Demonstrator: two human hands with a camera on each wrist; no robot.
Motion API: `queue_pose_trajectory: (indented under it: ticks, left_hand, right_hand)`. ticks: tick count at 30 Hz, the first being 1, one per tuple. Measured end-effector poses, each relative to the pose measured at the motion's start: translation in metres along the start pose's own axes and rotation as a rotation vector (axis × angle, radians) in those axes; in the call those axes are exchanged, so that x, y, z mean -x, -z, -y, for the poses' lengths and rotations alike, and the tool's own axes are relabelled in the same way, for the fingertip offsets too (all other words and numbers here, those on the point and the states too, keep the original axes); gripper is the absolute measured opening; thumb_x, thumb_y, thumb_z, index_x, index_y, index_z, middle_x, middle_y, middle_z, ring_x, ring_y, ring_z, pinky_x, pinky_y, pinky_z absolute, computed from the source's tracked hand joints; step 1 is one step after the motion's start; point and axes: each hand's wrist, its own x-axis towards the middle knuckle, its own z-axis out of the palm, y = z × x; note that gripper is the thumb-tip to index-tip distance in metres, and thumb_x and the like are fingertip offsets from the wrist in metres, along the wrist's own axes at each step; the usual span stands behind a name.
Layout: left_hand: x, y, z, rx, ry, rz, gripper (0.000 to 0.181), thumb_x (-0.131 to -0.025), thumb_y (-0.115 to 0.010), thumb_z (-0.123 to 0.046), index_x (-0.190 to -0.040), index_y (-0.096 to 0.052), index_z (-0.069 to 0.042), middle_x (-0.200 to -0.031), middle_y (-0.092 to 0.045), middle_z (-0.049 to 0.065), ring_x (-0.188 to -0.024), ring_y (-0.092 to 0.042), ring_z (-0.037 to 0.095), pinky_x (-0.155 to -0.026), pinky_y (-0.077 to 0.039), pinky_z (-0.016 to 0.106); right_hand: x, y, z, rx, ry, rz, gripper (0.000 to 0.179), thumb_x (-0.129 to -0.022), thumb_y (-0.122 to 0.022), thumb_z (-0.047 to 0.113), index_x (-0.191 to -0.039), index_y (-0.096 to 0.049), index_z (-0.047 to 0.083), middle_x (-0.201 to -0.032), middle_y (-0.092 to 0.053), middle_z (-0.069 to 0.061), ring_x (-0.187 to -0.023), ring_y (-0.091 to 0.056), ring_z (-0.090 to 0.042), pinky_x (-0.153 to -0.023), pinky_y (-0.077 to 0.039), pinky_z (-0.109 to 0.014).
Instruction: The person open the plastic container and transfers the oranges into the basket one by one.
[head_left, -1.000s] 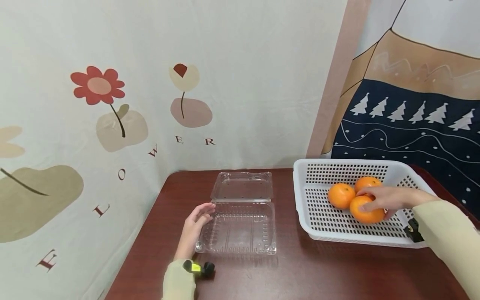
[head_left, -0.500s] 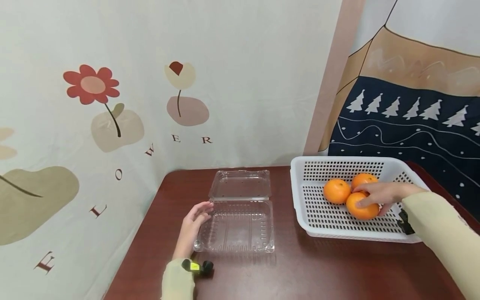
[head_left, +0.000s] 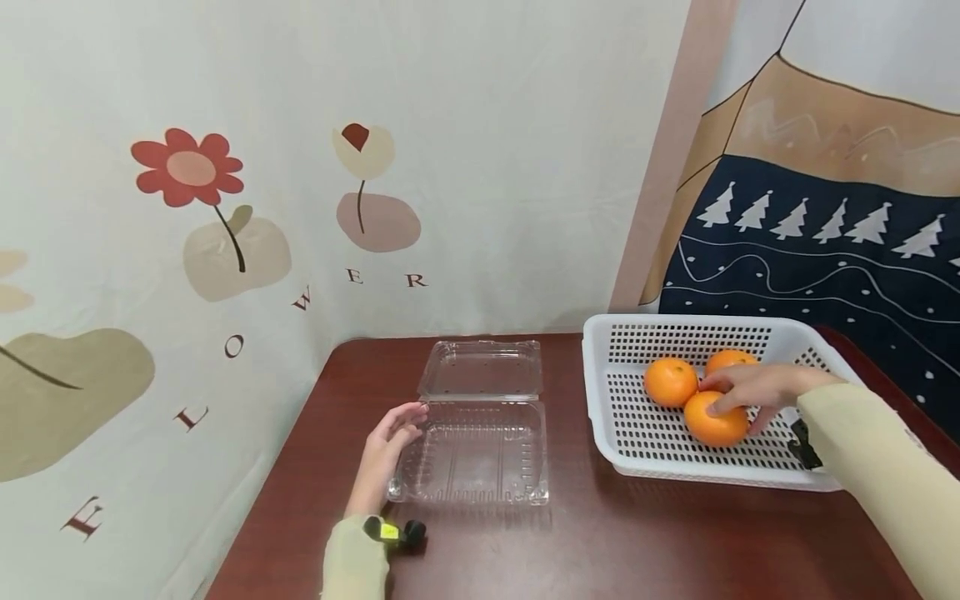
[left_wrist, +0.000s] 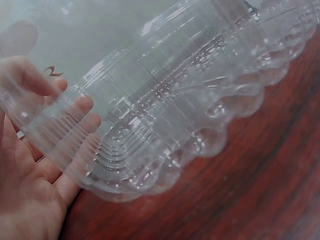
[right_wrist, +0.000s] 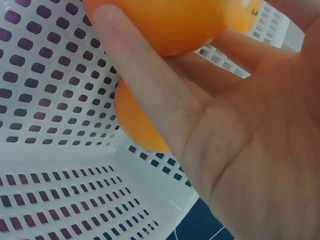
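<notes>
A clear plastic clamshell container (head_left: 480, 467) lies unfolded on the table, its lid (head_left: 483, 371) laid back behind it. My left hand (head_left: 386, 450) rests against the container's left side. Through the plastic in the left wrist view, its loosely extended fingers (left_wrist: 82, 115) show along the outer wall. Inside a white perforated basket (head_left: 652, 471) on the right, my right hand (head_left: 757, 390) grips the nearest orange (head_left: 712, 423) between thumb and fingers. Two more oranges sit close by, the left orange (head_left: 670, 382) and the rear orange (head_left: 727, 362), which the hand partly covers.
Both things stand on a dark red wooden table (head_left: 600, 542). A pale printed curtain (head_left: 487, 167) hangs behind and along the left. Black wrist cameras are strapped on both arms, the left camera (head_left: 412, 533) just above the tabletop.
My right hand and the orange in its grip have shifted slightly left within the basket. The left hand and the container have stayed in place. The head view has swayed a little.
</notes>
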Motion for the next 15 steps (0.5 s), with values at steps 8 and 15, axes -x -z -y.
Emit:
queue_pose_trajectory:
  ticks: [8,15]
  left_hand:
    - [0.0007,-0.0013,0.0011,0.020,-0.009,0.000,0.031,-0.089,-0.045,0.002,-0.120,-0.048,0.001,-0.122,-0.051,0.018,-0.114,-0.047,0.030,-0.092,-0.041,0.039]
    - [0.0009,-0.0004,0.0019,0.015,-0.001,-0.005,0.031,-0.090,-0.045,0.002,-0.120,-0.049,0.001,-0.122,-0.051,0.017,-0.114,-0.047,0.028,-0.091,-0.042,0.036]
  right_hand:
    - [-0.0038,0.0038,0.0009,0.029,0.017,-0.013,0.071,-0.079,-0.064,0.028,-0.132,-0.031,-0.005,-0.129,-0.027,-0.033,-0.100,-0.047,-0.033,-0.068,-0.052,-0.041]
    - [-0.0070,0.0054,0.0019,0.109,0.027,-0.049,0.072,-0.077,-0.066,0.033,-0.131,-0.034,-0.003,-0.128,-0.030,-0.035,-0.100,-0.048,-0.035,-0.065,-0.053,-0.039]
